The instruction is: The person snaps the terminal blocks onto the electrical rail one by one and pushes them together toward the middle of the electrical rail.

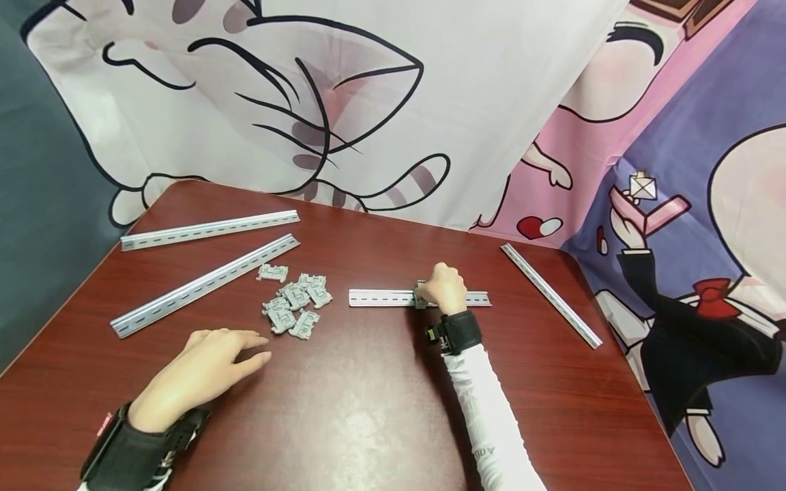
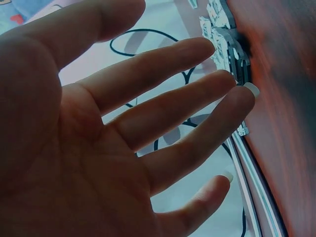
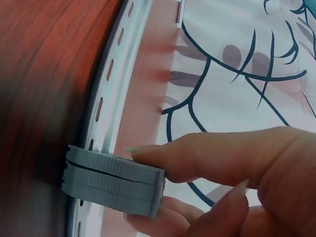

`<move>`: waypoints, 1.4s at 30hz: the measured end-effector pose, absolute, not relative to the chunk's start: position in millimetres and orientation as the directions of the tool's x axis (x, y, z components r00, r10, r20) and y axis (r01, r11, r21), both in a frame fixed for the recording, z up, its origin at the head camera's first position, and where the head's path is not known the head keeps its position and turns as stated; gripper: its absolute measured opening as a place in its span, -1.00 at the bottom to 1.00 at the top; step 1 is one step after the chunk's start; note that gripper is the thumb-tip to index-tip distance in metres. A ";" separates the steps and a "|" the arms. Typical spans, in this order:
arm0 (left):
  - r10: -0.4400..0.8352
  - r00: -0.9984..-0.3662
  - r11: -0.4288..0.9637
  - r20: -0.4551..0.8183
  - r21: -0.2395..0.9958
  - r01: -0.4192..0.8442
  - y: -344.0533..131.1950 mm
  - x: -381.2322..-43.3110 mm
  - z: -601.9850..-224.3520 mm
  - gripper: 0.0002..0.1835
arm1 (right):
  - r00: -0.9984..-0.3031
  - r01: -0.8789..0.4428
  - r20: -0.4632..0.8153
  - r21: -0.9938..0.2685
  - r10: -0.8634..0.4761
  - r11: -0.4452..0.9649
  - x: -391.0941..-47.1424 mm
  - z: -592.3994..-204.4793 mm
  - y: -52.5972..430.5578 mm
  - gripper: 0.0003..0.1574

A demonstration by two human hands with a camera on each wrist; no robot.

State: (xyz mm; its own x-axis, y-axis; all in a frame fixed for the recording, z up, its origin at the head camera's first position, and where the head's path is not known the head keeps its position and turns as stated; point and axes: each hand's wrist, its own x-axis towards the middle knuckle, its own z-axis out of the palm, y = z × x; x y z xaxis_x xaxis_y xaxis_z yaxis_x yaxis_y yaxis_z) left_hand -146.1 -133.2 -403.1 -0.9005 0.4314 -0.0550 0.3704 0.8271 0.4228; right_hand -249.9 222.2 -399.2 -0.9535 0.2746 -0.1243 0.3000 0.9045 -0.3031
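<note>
A slotted metal DIN rail point(image 1: 381, 298) lies crosswise at mid-table. My right hand point(image 1: 446, 288) is over it and pinches grey terminal blocks point(image 3: 113, 180) between thumb and fingers. In the right wrist view they look like two blocks side by side, set across the rail; how firmly they sit on it cannot be seen. My left hand point(image 1: 199, 365) is held low at the left, fingers spread and nothing in them. Just beyond its fingertips is a loose pile of several grey terminal blocks point(image 1: 293, 296).
Two longer DIN rails, one farther back point(image 1: 209, 230) and one slanting nearer point(image 1: 205, 285), lie at the left. Another rail point(image 1: 550, 295) slants near the right edge. Printed cloth point(image 1: 491, 88) hangs behind the brown table point(image 1: 344, 423).
</note>
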 end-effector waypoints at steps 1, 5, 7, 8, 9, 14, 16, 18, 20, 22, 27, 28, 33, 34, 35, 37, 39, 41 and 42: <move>0.430 -0.901 0.828 -0.056 0.423 0.369 -133.8 -145.4 -403.2 -0.63 | -0.953 0.300 -0.125 -0.306 0.275 0.904 -251.2 -399.4 222.1 -0.60; 0.430 -0.900 0.830 -0.067 0.422 0.365 -134.7 -143.4 -403.2 -0.62 | -0.952 0.307 -0.121 -0.313 0.283 0.899 -257.3 -400.2 222.3 -0.63; 0.434 -0.898 0.829 -0.070 0.421 0.368 -134.6 -142.8 -403.7 -0.62 | -0.949 0.314 -0.129 -0.319 0.288 0.894 -260.6 -400.3 222.6 -0.67; 0.436 -0.897 0.828 -0.070 0.422 0.369 -134.4 -142.5 -403.9 -0.63 | -0.948 0.318 -0.127 -0.320 0.292 0.893 -262.3 -400.2 222.6 -0.69; 0.437 -0.897 0.828 -0.069 0.422 0.371 -134.1 -142.1 -403.9 -0.63 | -0.947 0.321 -0.128 -0.320 0.295 0.891 -264.0 -400.1 222.6 -0.69; 0.435 -0.898 0.824 -0.058 0.428 0.372 -132.6 -141.3 -404.0 -0.64 | -0.944 0.329 -0.129 -0.319 0.303 0.889 -272.7 -399.3 223.1 -0.65; 0.435 -0.898 0.823 -0.059 0.431 0.371 -132.5 -141.5 -404.9 -0.64 | -0.944 0.330 -0.127 -0.320 0.304 0.888 -276.0 -399.7 223.7 -0.64; 0.437 -0.898 0.821 -0.053 0.431 0.374 -132.3 -141.3 -406.0 -0.64 | -0.943 0.332 -0.125 -0.320 0.308 0.887 -279.1 -400.5 224.1 -0.64; 0.438 -0.898 0.818 -0.046 0.434 0.377 -131.9 -140.3 -406.9 -0.65 | -0.942 0.335 -0.124 -0.321 0.311 0.886 -282.0 -401.0 224.3 -0.64; 0.442 -0.896 0.814 -0.034 0.434 0.385 -131.8 -140.1 -407.8 -0.66 | -0.941 0.338 -0.128 -0.318 0.314 0.886 -285.1 -401.6 224.3 -0.62; 0.453 -0.891 0.803 -0.020 0.444 0.398 -130.8 -140.6 -408.0 -0.67 | -0.935 0.354 -0.127 -0.308 0.330 0.883 -293.2 -402.0 224.6 -0.54; 0.453 -0.891 0.802 -0.023 0.448 0.396 -131.0 -140.5 -408.0 -0.67 | -0.935 0.356 -0.126 -0.308 0.333 0.882 -295.0 -402.2 224.2 -0.54; 0.463 -0.886 0.789 -0.031 0.469 0.396 -131.6 -141.5 -408.3 -0.67 | -0.932 0.362 -0.121 -0.315 0.341 0.878 -303.1 -402.0 223.7 -0.59; 0.465 -0.885 0.786 -0.029 0.474 0.397 -131.8 -141.7 -408.4 -0.68 | -0.932 0.363 -0.122 -0.314 0.341 0.878 -304.8 -402.1 223.8 -0.60; 0.468 -0.883 0.782 -0.028 0.480 0.399 -132.0 -142.0 -408.7 -0.68 | -0.931 0.364 -0.123 -0.313 0.343 0.877 -306.3 -402.1 223.8 -0.60; 0.473 -0.881 0.772 -0.021 0.491 0.403 -132.6 -142.2 -409.2 -0.68 | -0.930 0.369 -0.128 -0.311 0.346 0.876 -309.1 -402.2 223.6 -0.58; 0.478 -0.878 0.763 -0.018 0.504 0.405 -132.9 -142.6 -409.8 -0.69 | -0.927 0.375 -0.135 -0.310 0.350 0.874 -311.9 -402.2 223.6 -0.57; 0.482 -0.876 0.756 -0.018 0.513 0.406 -133.1 -142.7 -410.3 -0.69 | -0.924 0.381 -0.141 -0.315 0.354 0.869 -314.6 -401.9 223.2 -0.55; 0.483 -0.875 0.754 -0.016 0.516 0.407 -133.2 -142.8 -410.6 -0.69 | -0.924 0.382 -0.141 -0.316 0.355 0.868 -315.9 -401.7 223.1 -0.55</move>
State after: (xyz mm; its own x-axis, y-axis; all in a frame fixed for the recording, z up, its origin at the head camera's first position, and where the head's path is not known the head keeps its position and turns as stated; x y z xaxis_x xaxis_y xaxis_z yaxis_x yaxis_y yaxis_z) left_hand -142.8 -133.2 -410.6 -0.8754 0.4832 -0.0161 0.4066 0.7539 0.5160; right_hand -315.9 223.1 -401.7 -0.9242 0.3550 -0.1407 0.3818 0.8684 -0.3165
